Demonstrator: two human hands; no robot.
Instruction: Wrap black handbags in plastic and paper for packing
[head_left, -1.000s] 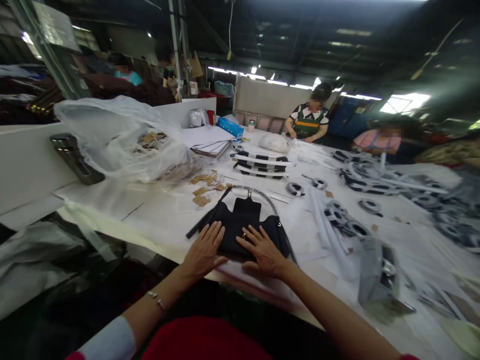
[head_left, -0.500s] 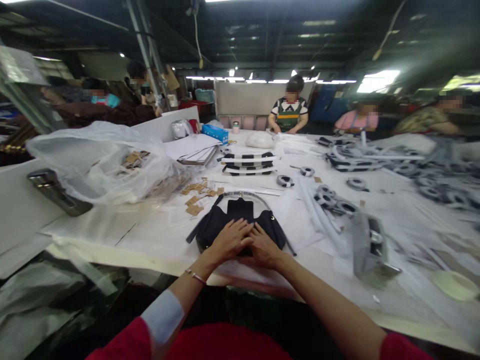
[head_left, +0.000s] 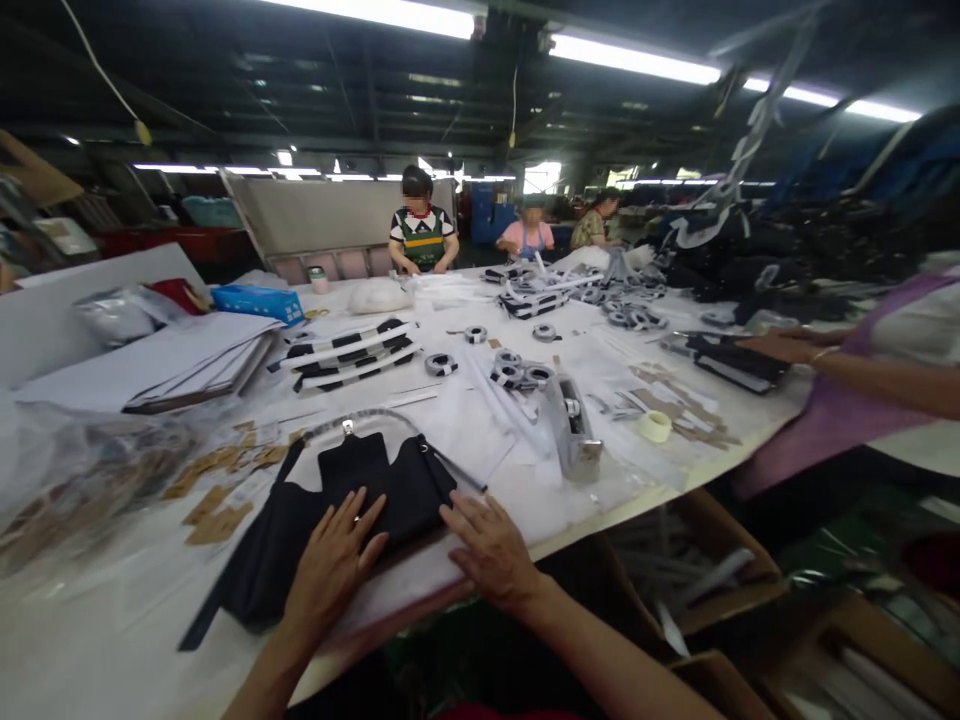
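**Open hands at a black handbag**

The left hand lies on the handbag, its fingers spread and released; the right hand rests just beside it, fingers open, on the white tabletop. A clear plastic bag holds kraft-paper tags; a cardboard box below holds white strips.

My left hand lay on the handbag, and my right hand rested just beside it on the worktable. Behind the bag lay stacked straps, with a stack of paper to their left and a metal fixture to their right.
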